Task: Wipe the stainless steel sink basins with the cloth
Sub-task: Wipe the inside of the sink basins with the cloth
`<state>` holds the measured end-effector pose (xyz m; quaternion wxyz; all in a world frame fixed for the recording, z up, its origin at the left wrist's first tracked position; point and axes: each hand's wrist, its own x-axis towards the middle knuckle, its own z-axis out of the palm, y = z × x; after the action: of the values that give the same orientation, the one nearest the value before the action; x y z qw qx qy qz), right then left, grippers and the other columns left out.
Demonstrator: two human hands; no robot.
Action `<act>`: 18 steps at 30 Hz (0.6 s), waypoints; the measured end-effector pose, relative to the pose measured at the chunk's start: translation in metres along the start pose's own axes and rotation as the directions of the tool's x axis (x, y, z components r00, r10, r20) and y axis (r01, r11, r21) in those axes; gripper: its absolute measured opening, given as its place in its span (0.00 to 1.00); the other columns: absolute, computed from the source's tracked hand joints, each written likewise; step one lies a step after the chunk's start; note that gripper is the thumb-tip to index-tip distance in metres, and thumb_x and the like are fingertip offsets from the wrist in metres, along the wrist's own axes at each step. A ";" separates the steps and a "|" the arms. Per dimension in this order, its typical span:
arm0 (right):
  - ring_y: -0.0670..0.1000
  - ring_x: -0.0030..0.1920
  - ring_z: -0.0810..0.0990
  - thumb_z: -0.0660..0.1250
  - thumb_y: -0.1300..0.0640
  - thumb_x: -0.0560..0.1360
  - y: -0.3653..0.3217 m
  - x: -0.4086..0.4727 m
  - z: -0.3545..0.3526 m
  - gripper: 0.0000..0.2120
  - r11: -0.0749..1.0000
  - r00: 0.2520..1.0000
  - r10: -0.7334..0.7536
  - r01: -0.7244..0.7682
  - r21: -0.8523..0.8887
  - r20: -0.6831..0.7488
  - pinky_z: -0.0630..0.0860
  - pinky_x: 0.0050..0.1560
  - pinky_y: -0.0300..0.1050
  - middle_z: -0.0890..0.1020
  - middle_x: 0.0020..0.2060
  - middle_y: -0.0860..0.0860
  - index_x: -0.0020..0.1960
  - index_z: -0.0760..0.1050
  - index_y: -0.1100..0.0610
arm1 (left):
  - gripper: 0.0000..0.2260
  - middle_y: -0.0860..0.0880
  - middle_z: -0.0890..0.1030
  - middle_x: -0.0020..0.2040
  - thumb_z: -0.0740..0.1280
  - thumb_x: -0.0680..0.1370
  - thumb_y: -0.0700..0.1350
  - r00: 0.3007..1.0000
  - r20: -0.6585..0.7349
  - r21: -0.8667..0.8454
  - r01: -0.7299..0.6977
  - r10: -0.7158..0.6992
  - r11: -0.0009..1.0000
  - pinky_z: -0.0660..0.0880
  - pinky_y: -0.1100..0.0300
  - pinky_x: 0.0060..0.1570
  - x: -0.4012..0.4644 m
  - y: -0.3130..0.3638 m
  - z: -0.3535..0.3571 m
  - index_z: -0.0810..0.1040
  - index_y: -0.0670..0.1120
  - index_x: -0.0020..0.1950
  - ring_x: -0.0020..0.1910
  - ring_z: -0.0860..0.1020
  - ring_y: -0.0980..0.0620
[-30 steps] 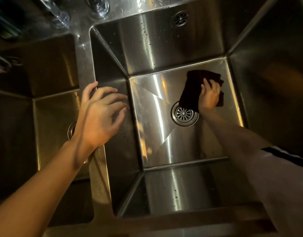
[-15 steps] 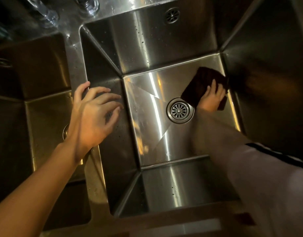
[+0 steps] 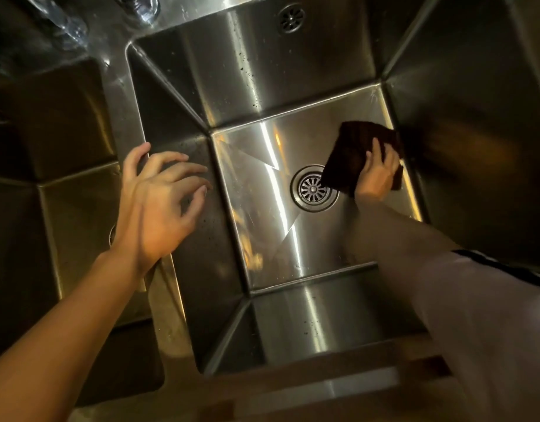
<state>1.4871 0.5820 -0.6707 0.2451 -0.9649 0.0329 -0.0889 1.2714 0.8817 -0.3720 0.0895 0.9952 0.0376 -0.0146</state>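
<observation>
A dark cloth (image 3: 351,153) lies flat on the floor of the middle stainless steel basin (image 3: 262,208), at its right side just beside the round drain (image 3: 313,189). My right hand (image 3: 376,175) presses down on the cloth with spread, fairly straight fingers; the cloth's corner overlaps the drain's edge. My left hand (image 3: 159,202) hovers over the divider between the middle and left basins, fingers loosely curled and holding nothing. The left basin (image 3: 76,214) lies in shadow.
An overflow grille (image 3: 291,18) sits high on the middle basin's back wall. Clear glass items (image 3: 140,6) stand on the ledge behind. A third, dark basin (image 3: 476,147) lies to the right. The counter's front edge (image 3: 323,388) runs along the bottom.
My right hand slid the cloth right toward the basin's side wall, then back left to the drain. My left hand stayed over the divider.
</observation>
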 end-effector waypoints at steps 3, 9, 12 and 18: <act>0.62 0.56 0.79 0.55 0.51 0.82 -0.007 -0.045 0.001 0.18 0.980 0.957 0.180 -0.194 -0.042 -0.229 0.74 0.60 0.52 0.80 0.56 0.61 0.60 0.79 0.56 | 0.13 0.52 0.82 0.56 0.59 0.79 0.49 1.000 0.000 0.005 0.001 -0.001 1.000 0.51 0.47 0.72 0.001 0.001 0.000 0.84 0.49 0.49 0.65 0.72 0.50; 0.61 0.53 0.79 0.61 0.56 0.77 -0.045 -0.073 -0.002 0.14 0.933 0.882 0.352 -0.356 0.047 -0.312 0.77 0.56 0.52 0.81 0.52 0.60 0.56 0.81 0.58 | 0.15 0.51 0.82 0.55 0.58 0.79 0.50 1.000 -0.002 0.013 -0.004 0.004 1.000 0.50 0.49 0.72 0.001 0.001 0.000 0.84 0.49 0.48 0.64 0.72 0.50; 0.60 0.53 0.79 0.61 0.55 0.77 -0.032 -0.049 -0.005 0.13 0.946 0.874 0.315 -0.323 0.042 -0.371 0.76 0.57 0.52 0.81 0.51 0.59 0.56 0.81 0.56 | 0.15 0.52 0.82 0.55 0.57 0.79 0.50 1.000 0.008 0.032 -0.006 0.006 0.999 0.50 0.48 0.72 0.002 0.000 0.001 0.84 0.49 0.49 0.64 0.72 0.50; 0.58 0.57 0.78 0.59 0.53 0.80 0.002 -0.036 -0.011 0.14 0.958 0.891 0.278 -0.284 0.036 -0.359 0.74 0.60 0.51 0.80 0.55 0.57 0.61 0.79 0.54 | 0.15 0.52 0.82 0.55 0.58 0.79 0.50 1.000 0.003 0.044 -0.011 0.010 0.999 0.51 0.47 0.72 0.002 0.000 0.002 0.83 0.49 0.50 0.64 0.72 0.50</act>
<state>1.4499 0.5791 -0.6679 0.2369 -0.9192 0.2170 -0.2275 1.2733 0.8815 -0.3743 0.0676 0.9971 0.0319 -0.0161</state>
